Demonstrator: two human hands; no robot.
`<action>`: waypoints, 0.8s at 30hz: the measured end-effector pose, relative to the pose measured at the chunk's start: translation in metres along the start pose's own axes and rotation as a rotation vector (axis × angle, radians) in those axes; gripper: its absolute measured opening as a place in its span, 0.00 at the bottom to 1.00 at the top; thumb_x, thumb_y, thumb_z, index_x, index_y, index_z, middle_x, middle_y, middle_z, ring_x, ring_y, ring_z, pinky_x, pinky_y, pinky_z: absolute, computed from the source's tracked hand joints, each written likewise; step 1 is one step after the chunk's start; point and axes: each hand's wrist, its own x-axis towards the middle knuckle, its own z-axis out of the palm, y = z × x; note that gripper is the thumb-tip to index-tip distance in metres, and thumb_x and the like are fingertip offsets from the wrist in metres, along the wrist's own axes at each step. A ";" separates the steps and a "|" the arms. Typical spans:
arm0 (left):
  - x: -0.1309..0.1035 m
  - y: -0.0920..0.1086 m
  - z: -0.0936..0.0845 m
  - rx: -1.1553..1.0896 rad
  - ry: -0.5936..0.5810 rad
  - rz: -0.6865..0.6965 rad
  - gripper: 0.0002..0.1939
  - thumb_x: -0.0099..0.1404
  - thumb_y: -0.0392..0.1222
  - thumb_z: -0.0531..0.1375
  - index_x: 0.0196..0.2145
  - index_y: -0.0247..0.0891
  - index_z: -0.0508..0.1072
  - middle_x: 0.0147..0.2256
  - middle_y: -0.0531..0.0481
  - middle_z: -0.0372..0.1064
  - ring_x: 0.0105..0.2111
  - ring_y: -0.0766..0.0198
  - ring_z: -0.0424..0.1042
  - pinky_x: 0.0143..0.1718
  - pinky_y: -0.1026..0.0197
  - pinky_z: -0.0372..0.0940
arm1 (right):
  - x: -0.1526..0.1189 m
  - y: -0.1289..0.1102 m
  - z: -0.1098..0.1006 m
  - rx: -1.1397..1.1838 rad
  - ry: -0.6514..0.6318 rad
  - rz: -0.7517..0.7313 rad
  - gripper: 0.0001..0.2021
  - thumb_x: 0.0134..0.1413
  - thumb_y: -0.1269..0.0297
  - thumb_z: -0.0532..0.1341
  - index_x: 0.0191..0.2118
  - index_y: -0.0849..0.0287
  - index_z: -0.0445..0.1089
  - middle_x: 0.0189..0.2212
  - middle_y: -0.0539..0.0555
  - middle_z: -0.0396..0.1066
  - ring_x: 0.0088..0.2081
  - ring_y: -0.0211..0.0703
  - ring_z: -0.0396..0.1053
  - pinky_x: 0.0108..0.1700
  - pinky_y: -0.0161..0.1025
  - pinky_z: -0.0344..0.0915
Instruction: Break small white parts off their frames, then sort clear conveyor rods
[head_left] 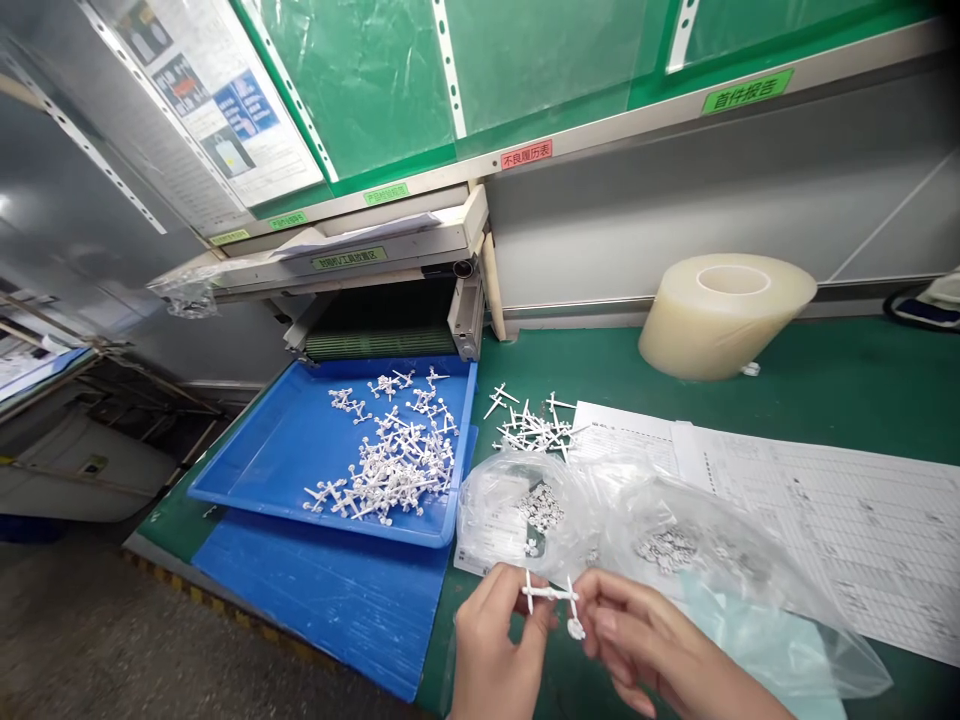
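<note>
A white branched plastic sprue (551, 593) is between my two hands near the bottom of the view. My left hand (499, 635) pinches its left side between thumb and fingers. At the other end, my right hand (637, 630) has its fingers closed around the right branch, just above a small round part (576, 629). Right beyond the hands, an open clear plastic bag (487, 490) holds many small pale round parts (541, 507). A second heap of small parts (667, 548) shows through clear plastic to its right.
A blue tray (255, 440) with many white sprues (401, 465) stands left, below a conveyor end (382, 320). Bare sprues (534, 430) lie on the green table (585, 360). A big tape roll (712, 320) and printed sheets (832, 520) are at right.
</note>
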 end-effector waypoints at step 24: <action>0.083 -0.012 -0.003 0.351 0.091 0.470 0.14 0.60 0.23 0.48 0.36 0.36 0.67 0.35 0.45 0.69 0.37 0.61 0.70 0.38 0.62 0.66 | 0.002 0.000 -0.001 -0.789 0.416 -0.343 0.12 0.57 0.58 0.55 0.27 0.56 0.67 0.22 0.47 0.63 0.24 0.37 0.60 0.26 0.33 0.55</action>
